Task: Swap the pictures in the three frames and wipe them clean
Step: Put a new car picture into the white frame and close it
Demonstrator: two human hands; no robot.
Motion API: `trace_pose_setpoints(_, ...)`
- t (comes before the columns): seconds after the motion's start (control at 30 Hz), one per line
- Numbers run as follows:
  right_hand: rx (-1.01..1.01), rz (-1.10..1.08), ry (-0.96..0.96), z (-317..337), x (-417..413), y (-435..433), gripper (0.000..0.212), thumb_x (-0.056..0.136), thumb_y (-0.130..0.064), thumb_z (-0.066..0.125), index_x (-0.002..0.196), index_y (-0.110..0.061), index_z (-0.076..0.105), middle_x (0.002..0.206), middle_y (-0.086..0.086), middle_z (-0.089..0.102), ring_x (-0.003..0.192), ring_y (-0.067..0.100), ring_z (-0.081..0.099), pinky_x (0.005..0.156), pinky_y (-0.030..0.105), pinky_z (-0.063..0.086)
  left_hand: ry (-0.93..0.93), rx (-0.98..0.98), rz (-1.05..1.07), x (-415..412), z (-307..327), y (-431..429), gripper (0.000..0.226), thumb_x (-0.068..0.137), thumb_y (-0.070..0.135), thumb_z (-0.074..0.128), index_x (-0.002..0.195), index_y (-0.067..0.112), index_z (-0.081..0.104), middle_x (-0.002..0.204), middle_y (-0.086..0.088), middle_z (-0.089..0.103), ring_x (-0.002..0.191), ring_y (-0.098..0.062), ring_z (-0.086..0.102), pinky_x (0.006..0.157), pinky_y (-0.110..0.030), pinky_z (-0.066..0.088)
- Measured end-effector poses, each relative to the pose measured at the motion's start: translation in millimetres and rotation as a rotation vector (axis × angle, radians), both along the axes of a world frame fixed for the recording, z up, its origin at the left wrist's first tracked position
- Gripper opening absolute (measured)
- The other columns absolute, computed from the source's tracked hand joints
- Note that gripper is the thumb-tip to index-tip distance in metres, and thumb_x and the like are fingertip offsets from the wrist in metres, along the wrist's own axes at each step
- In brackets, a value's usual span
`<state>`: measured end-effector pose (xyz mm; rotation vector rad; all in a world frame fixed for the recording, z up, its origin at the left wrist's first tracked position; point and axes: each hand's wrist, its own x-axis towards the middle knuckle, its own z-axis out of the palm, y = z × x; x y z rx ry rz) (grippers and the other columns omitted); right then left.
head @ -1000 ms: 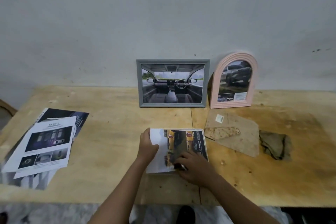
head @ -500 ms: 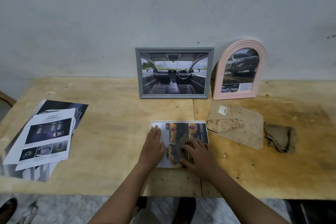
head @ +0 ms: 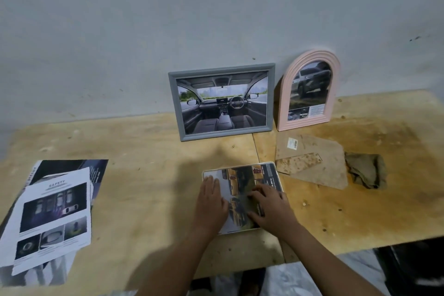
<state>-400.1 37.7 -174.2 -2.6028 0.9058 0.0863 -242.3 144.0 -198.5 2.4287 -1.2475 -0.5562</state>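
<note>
Your left hand (head: 211, 202) lies flat, fingers straight, on the left part of the car picture (head: 242, 182). That picture sits in the white frame (head: 278, 179), flat on the table (head: 144, 175) near the front edge. Your right hand (head: 271, 209) presses the picture's right part, fingers spread and slightly bent, gripping nothing. The grey frame (head: 222, 69) and pink arched frame (head: 284, 98) stand against the wall, just beside each other. Backing board (head: 322, 170) right of the white frame, cloth (head: 366, 173) beside it. Brochures (head: 55, 211) far left.
</note>
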Motion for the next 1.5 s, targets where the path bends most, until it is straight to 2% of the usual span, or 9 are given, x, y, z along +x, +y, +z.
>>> trace_pose_setpoints(0.2, 0.036, -0.104, -0.086, -1.5, 9.9, 15.7, 0.042, 0.080, -0.038, 0.059, 0.120, -0.026, 0.058, 0.128, -0.005, 0.051, 0.122, 0.016, 0.046, 0.094, 0.035, 0.032, -0.016, -0.009, -0.035, 18.6, 4.7, -0.4, 0.057, 0.090, 0.020, 0.045, 0.143, 0.006, 0.030, 0.150, -0.012, 0.026, 0.141, -0.024, 0.018, 0.116, -0.028, 0.012)
trace_pose_setpoints(0.3, 0.072, -0.223, -0.217, 2.4, 11.4, 11.8, 0.030, 0.083, -0.030, 0.060, 0.112, -0.024, 0.062, 0.121, -0.007, 0.054, 0.113, 0.013, 0.051, 0.088, 0.036, 0.038, -0.026, -0.171, -0.027, 22.4, 15.7, -9.6, 0.041, 0.087, 0.013, 0.054, 0.127, 0.008, 0.050, 0.133, -0.010, 0.045, 0.126, -0.024, 0.038, 0.101, -0.025, 0.031)
trace_pose_setpoints(0.53, 0.208, -0.745, -0.479, 22.5, -22.4, -61.7, 0.019, 0.086, -0.013, 0.062, 0.100, -0.026, 0.060, 0.108, -0.006, 0.051, 0.100, 0.014, 0.054, 0.080, 0.023, 0.043, 0.224, -0.267, -0.003, 5.4, 49.8, -96.8, 0.034, 0.090, 0.011, 0.051, 0.124, 0.008, 0.051, 0.127, -0.007, 0.048, 0.115, -0.016, 0.045, 0.090, -0.018, 0.032)
trace_pose_setpoints(0.73, 0.362, -1.065, -0.112, 14.1, -78.6, -151.2, 0.036, 0.090, -0.025, 0.053, 0.122, -0.007, 0.048, 0.128, 0.016, 0.043, 0.109, 0.037, 0.049, 0.076, 0.037, 0.044, 0.498, -0.026, 0.242, -29.9, 59.7, -195.7, 0.036, 0.095, 0.021, 0.046, 0.123, -0.001, 0.050, 0.121, -0.010, 0.053, 0.107, -0.026, 0.053, 0.086, -0.035, 0.045)
trace_pose_setpoints(0.93, 0.421, -1.060, 0.010, -4.8, -93.2, -187.4, 0.055, 0.090, -0.030, 0.048, 0.132, 0.002, 0.032, 0.129, 0.022, 0.043, 0.115, 0.040, 0.047, 0.087, 0.043, 0.044, 0.382, 0.175, 0.263, -52.9, 46.7, -250.4, 0.041, 0.098, 0.040, 0.035, 0.119, 0.009, 0.052, 0.120, -0.014, 0.056, 0.107, -0.028, 0.055, 0.092, -0.037, 0.046)
trace_pose_setpoints(1.1, 0.494, -1.141, -0.025, -39.6, -105.9, -209.5, 0.028, 0.081, -0.035, 0.050, 0.093, -0.013, 0.039, 0.086, 0.014, 0.042, 0.068, 0.027, 0.039, 0.059, 0.036, 0.037, 0.450, 0.239, 0.389, -54.1, 33.3, -261.4, 0.055, 0.090, 0.044, 0.047, 0.125, 0.003, 0.047, 0.124, -0.017, 0.053, 0.110, -0.033, 0.054, 0.095, -0.043, 0.046)
trace_pose_setpoints(1.23, 0.549, -1.155, -0.077, -11.2, -110.6, -208.3, 0.028, 0.088, -0.036, 0.050, 0.073, -0.013, 0.045, 0.076, 0.008, 0.050, 0.064, 0.024, 0.045, 0.054, 0.031, 0.037, 0.476, 0.264, 0.393, -56.5, 33.1, -267.5, 0.053, 0.087, 0.047, 0.052, 0.121, 0.006, 0.050, 0.120, -0.015, 0.056, 0.106, -0.031, 0.055, 0.093, -0.042, 0.048)
trace_pose_setpoints(1.33, 0.614, -1.198, -0.196, 6.1, -116.2, -209.7, 0.030, 0.093, -0.032, 0.046, 0.101, -0.005, 0.056, 0.096, 0.012, 0.056, 0.085, 0.027, 0.053, 0.066, 0.033, 0.040, 0.663, 0.178, 0.344, -65.6, 43.9, -270.7, 0.031, 0.092, 0.039, 0.050, 0.107, 0.012, 0.055, 0.114, -0.012, 0.057, 0.106, -0.029, 0.055, 0.096, -0.044, 0.047)
trace_pose_setpoints(1.5, 0.582, -1.348, -0.461, 21.9, -133.4, -199.3, 0.050, 0.089, -0.021, 0.050, 0.138, -0.014, 0.040, 0.093, 0.008, 0.054, 0.068, 0.021, 0.049, 0.049, 0.027, 0.037, 0.771, 0.151, 0.263, -84.0, 48.2, -266.6, 0.035, 0.096, 0.029, 0.047, 0.121, 0.006, 0.052, 0.118, -0.011, 0.056, 0.104, -0.024, 0.055, 0.078, -0.033, 0.048)
